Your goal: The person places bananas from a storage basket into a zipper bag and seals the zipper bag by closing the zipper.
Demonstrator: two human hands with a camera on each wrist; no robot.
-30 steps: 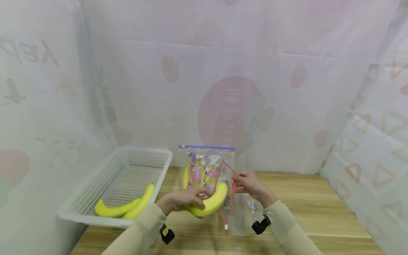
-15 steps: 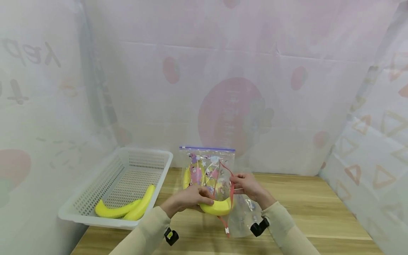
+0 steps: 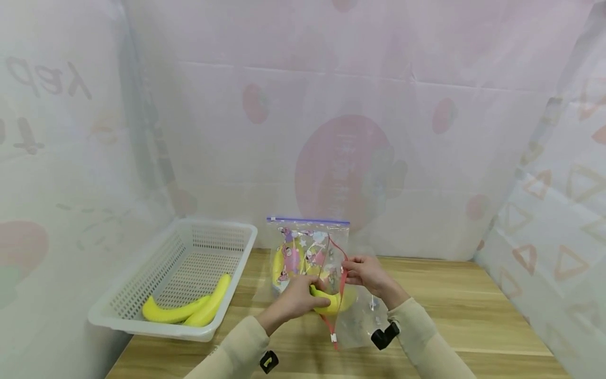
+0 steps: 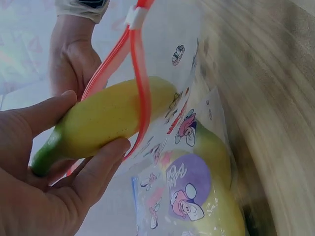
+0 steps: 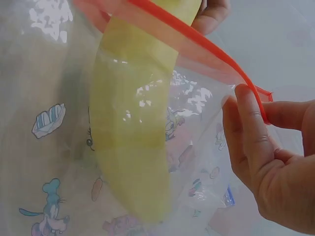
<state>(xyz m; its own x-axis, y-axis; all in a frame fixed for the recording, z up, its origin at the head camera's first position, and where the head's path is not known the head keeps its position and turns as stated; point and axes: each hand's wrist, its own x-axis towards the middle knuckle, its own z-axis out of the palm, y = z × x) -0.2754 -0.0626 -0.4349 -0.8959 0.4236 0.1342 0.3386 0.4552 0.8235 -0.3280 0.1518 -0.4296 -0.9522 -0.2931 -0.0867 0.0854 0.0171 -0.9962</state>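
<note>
My left hand (image 3: 313, 301) grips the stem end of a yellow banana (image 3: 334, 303) whose far half lies inside a clear cartoon-printed zip bag (image 3: 361, 319). The left wrist view shows the banana (image 4: 133, 105) crossing the bag's red zip rim (image 4: 137, 73) while my left hand (image 4: 93, 125) curls round it. My right hand (image 3: 351, 276) pinches that red rim and holds the mouth apart. In the right wrist view the banana (image 5: 133, 142) shows through the film and my right hand (image 5: 252, 114) pinches the rim (image 5: 197, 42).
A second printed bag (image 3: 306, 247) with a purple zip stands just behind, with a banana in it. At the left, a white mesh basket (image 3: 142, 295) holds two bananas (image 3: 189, 311). All rest on a wooden table (image 3: 473, 316) enclosed by pale curtains.
My left hand has moved right and lower, sliding the banana from mostly outside the bag to partway through its mouth. The right hand kept its pinch on the rim.
</note>
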